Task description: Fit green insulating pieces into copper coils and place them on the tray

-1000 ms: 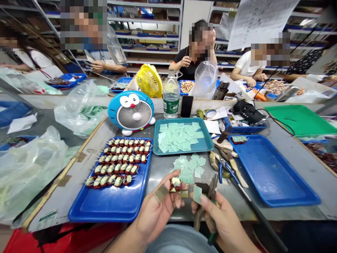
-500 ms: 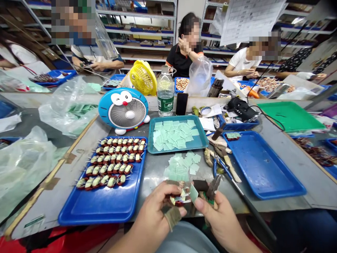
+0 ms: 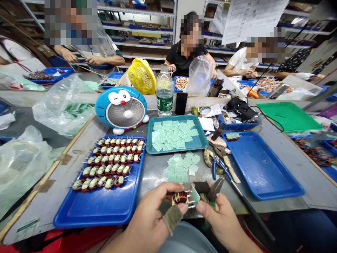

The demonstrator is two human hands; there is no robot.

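Note:
My left hand (image 3: 159,211), its thumb wrapped in a brown-green band, pinches a copper-wound coil (image 3: 180,197). The coil's silvery wire leads point to the right. Facing those leads, a thin pale green square (image 3: 195,195) is pinched in my right hand (image 3: 219,212). A pair of pliers (image 3: 215,188) with dark jaws also sits in the right hand, its handles mostly hidden by the fingers. The leads reach up to the square; whether they pass through it I cannot tell. Loose green squares (image 3: 177,170) lie on the bench just beyond the hands.
Left, a blue tray (image 3: 94,209) holds rows of coils. A teal tray (image 3: 204,142) of green squares stands ahead, behind it a cartoon fan (image 3: 128,114) and a water bottle (image 3: 165,93). Right are blue-handled cutters (image 3: 214,168), a long rod (image 3: 249,203) and another blue tray (image 3: 268,168).
The coil has turned in my left hand, so its copper winding now faces up. The green square has come upright against the leads. Across the bench, a person has lowered a hand.

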